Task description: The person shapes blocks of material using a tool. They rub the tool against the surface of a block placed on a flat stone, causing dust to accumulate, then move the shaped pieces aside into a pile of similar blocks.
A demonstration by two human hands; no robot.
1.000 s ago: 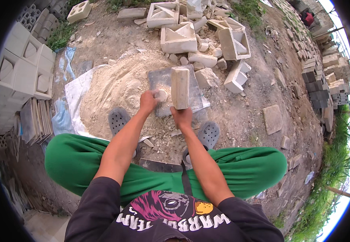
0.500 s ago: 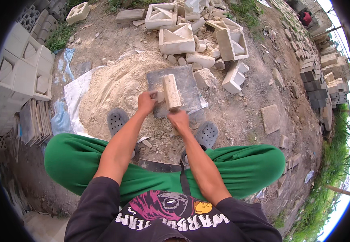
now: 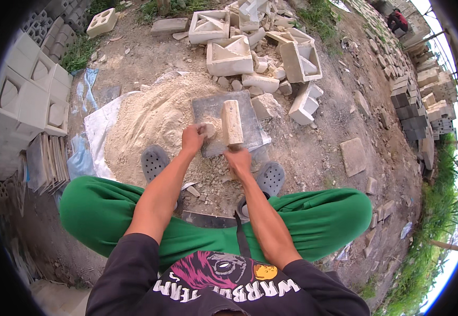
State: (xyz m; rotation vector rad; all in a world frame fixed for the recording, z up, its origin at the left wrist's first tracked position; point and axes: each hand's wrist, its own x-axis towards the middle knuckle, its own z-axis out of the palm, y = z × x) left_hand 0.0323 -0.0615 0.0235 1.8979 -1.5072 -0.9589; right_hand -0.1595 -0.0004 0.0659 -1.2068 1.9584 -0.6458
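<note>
Head view, left fingers (image 3: 202, 130) pinching pale chunk (image 3: 210, 131), right fingers (image 3: 236, 154) gripping mallet (image 3: 232, 122), white sheet (image 3: 101, 117) bearing powder (image 3: 147, 113)

Thin boards (image 3: 51, 160) stand near pale blocks (image 3: 31, 108) and blue plastic (image 3: 80, 160), with apparently a person in red (image 3: 398, 21) far off.

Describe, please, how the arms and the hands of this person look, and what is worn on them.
Dark, nearly black short sleeves cover the upper arms; the forearms below are uncovered. The left hand and the right hand are bare, without gloves. No watch or bracelet shows; small rings cannot be told at this size.
</note>
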